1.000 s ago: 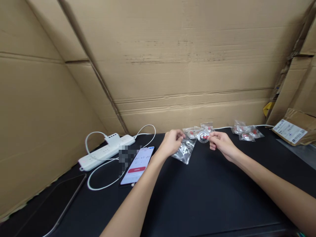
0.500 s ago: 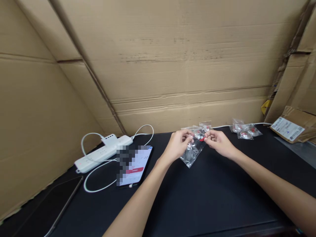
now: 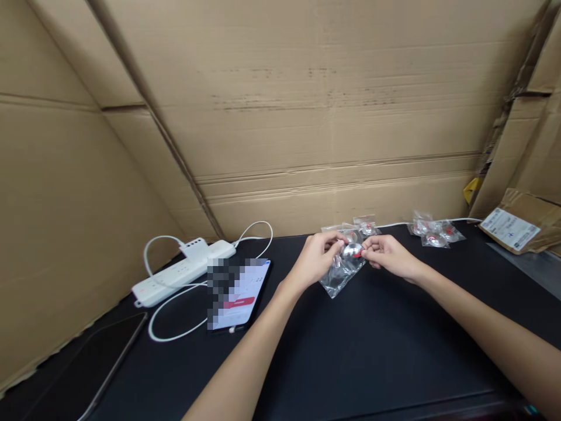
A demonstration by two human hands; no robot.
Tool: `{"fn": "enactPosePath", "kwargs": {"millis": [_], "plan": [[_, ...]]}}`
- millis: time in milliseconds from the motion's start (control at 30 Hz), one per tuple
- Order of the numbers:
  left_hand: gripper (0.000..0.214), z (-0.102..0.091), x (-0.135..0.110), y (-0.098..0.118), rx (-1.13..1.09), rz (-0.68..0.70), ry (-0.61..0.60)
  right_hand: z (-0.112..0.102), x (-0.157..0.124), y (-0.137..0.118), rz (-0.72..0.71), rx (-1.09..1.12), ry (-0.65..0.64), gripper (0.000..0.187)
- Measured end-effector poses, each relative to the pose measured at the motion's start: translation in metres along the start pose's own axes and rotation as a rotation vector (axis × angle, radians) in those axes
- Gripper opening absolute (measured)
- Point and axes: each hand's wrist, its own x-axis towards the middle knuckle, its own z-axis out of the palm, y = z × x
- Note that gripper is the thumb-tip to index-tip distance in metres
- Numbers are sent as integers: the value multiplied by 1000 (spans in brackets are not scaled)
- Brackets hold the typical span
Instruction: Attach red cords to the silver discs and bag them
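Note:
My right hand (image 3: pixel 382 257) pinches the red tab of a shiny, round, domed metal piece (image 3: pixel 352 251). The fingers of my left hand (image 3: pixel 319 252) are closed at the left edge of the metal piece, by a clear plastic bag (image 3: pixel 335 283). The bag spreads under and below the metal piece; whether those fingers grip bag, metal or both is hard to see. Just behind lie more clear bags (image 3: pixel 366 224) with similar silver and red pieces. Another group of bagged pieces (image 3: pixel 433 229) rests farther right on the black table (image 3: pixel 372 351).
To the left, a lit phone (image 3: pixel 245 295) lies by a white power strip (image 3: pixel 184 275) with looping white cables. A dark tablet-like device (image 3: pixel 83 374) is at the near left. Cardboard walls (image 3: pixel 328 117) enclose the back and sides. A labelled brown package (image 3: pixel 519 225) sits far right.
My right hand has shifted slightly down with the red tab, and the domed metal face now shows more fully above the bag. My left hand has barely moved.

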Motion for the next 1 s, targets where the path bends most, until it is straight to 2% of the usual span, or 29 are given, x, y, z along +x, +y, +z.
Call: {"fn": "enactPosePath", "kwargs": {"millis": [67,167,233,300,400,533,767,1000], "plan": [[24,-2,0,2,-125,-53,-32,-1,0,-1,9,2,-6,23],[35,-7,0,4,-458,-167,-49,-6,1,-2,4,28,60,24],[39,-9,0,6,-688,-177,-38,-9,2,-3,-8,87,125,25],[38,-7,0,6,-821,-137,-16,-12,3,-3,-19,156,189,27],[35,3,0,5,-849,-107,7,-14,3,-2,-20,188,248,28],[30,16,-1,-1,-848,-134,7,-12,3,-2,-22,90,255,27],[35,25,-3,-6,-833,-186,13,-14,2,-2,21,23,155,25],[40,36,-7,-2,-863,-235,-28,-20,0,-1,139,103,118,24]]}}
